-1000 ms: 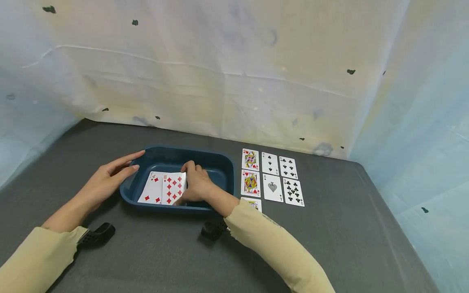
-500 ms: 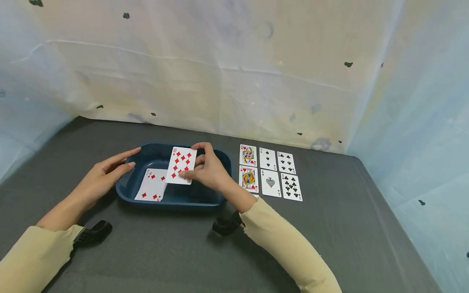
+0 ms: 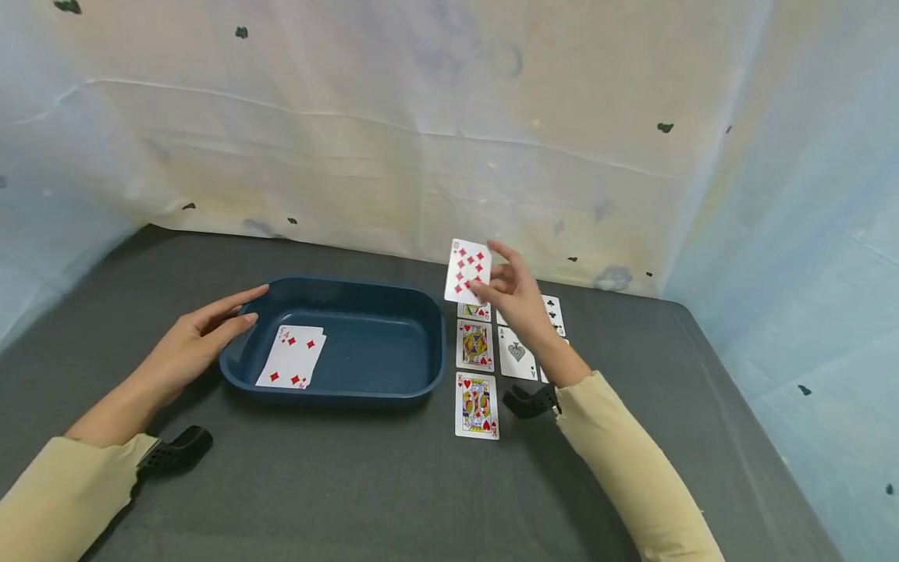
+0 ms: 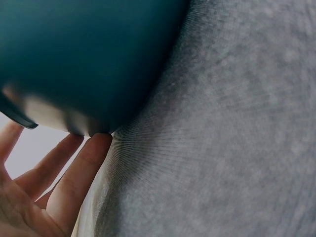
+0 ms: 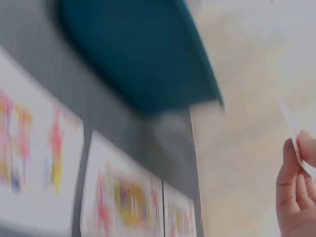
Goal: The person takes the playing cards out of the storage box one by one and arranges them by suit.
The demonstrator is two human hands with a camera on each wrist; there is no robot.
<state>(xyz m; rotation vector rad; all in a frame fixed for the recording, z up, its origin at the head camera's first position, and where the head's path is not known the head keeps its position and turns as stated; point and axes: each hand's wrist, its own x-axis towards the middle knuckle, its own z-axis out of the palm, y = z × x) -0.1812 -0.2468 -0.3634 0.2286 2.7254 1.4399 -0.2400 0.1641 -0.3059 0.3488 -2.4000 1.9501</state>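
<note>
My right hand [image 3: 516,300] pinches a ten of diamonds [image 3: 465,269] by its right side, raised over the far end of the laid-out playing cards. In the right wrist view that card [image 5: 291,121] shows nearly edge-on between thumb and fingers. Fingertips of my left hand [image 3: 200,332] rest at the left end of a dark blue tray [image 3: 407,394]; seen from the left wrist, straight fingers [image 4: 81,173] touch its outer wall. Inside the tray lies a four of diamonds [image 3: 291,359], overlapping another card beneath it.
Right of the tray runs a column with a jack of hearts [image 3: 474,346] and a king of hearts [image 3: 477,406]; a face card above them is partly covered. An ace of spades [image 3: 517,353] and several clubs [image 3: 555,312] lie farther right. A cloth backdrop [image 3: 351,172] stands behind the table.
My right hand has lifted the ten of diamonds out of the tray and carried it right, over the card rows. The king of hearts is now uncovered. My left hand stays at the tray.
</note>
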